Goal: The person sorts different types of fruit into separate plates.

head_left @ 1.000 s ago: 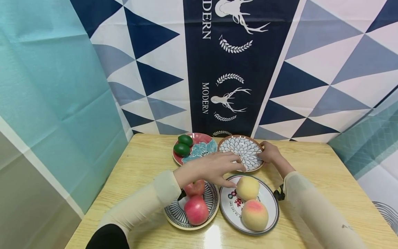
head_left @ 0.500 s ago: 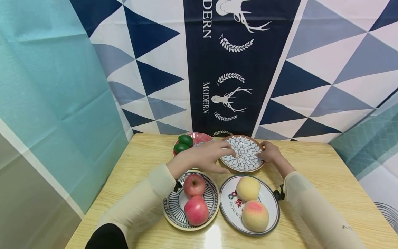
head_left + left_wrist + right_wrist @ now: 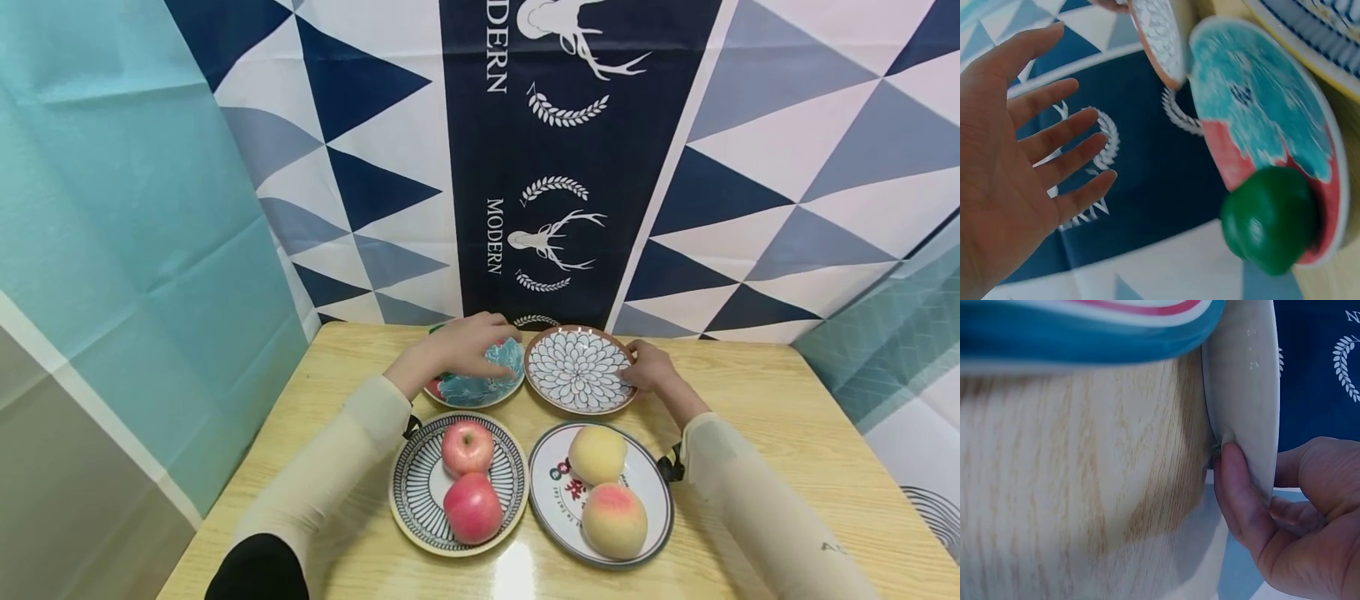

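My left hand point(image 3: 463, 343) hovers over the red plate with a turquoise flower point(image 3: 483, 390), palm down. Its fingers are spread and nothing lies in the palm in the left wrist view. Dark green oval fruit point(image 3: 1272, 219) lies on that plate, mostly hidden behind the hand in the head view. At the back right, my right hand point(image 3: 651, 367) pinches the rim of a brown-edged plate with a blue-and-white petal pattern point(image 3: 577, 367). In the right wrist view its fingers point(image 3: 1238, 487) sit under the pale underside and the thumb is on the other side.
Nearer the front, a black-and-white striped plate point(image 3: 416, 492) bears two red apples point(image 3: 472, 508). Right of it, a white plate with a dark rim point(image 3: 553, 512) holds two peaches point(image 3: 615, 521). A patterned cloth point(image 3: 555, 150) hangs behind the wooden table point(image 3: 337, 375).
My left hand has moved left and back, from over the petal plate and peach plate to over the red-and-turquoise plate. The right hand keeps its grip on the petal plate's rim.
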A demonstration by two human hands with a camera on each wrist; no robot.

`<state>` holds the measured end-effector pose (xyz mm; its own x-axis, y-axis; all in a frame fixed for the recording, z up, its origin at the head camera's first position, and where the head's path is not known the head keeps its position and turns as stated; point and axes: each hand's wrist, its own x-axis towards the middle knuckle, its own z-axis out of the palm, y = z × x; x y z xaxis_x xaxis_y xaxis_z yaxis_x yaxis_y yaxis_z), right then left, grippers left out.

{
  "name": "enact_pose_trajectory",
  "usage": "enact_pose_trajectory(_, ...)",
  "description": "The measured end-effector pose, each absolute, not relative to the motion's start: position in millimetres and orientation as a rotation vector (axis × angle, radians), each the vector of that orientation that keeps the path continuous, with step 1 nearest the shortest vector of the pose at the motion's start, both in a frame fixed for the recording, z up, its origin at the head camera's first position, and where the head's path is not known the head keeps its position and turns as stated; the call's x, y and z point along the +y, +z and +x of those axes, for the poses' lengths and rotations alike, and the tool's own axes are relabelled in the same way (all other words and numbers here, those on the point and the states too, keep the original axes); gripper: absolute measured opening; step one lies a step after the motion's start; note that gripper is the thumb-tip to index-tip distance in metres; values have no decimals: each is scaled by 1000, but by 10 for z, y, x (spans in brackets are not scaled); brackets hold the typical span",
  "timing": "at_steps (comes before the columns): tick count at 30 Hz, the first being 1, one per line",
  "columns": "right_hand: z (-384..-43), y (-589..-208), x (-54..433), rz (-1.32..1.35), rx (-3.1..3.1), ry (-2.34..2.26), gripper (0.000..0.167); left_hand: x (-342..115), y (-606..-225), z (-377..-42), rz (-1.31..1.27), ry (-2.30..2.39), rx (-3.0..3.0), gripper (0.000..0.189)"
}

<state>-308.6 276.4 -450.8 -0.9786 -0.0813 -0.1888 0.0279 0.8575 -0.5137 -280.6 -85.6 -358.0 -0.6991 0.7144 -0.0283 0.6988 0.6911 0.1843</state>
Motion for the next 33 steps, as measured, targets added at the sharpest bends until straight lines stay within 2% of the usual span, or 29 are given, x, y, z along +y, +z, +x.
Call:
enact_pose_trajectory(9, -3092, -4510, 2775, -27, 2815, -764, 56, -1173, -3764, -3077, 917, 241, 2817, 57)
enact_pose_trajectory(15, -3092, -4507, 2758, -10, 2811, -762, 56, -1305, -3904, -3203, 835, 169, 2829, 60)
enact_pose_trajectory(24, -3087, -4497, 2734, -8, 2805, -775, 57, -1315, -4063, -3317, 734, 66, 2831, 63)
enact_pose_trajectory(33, -3093, -4478, 2745, -6, 2802, -787, 57, -1271, -4131, -3377, 674, 12, 2857, 57)
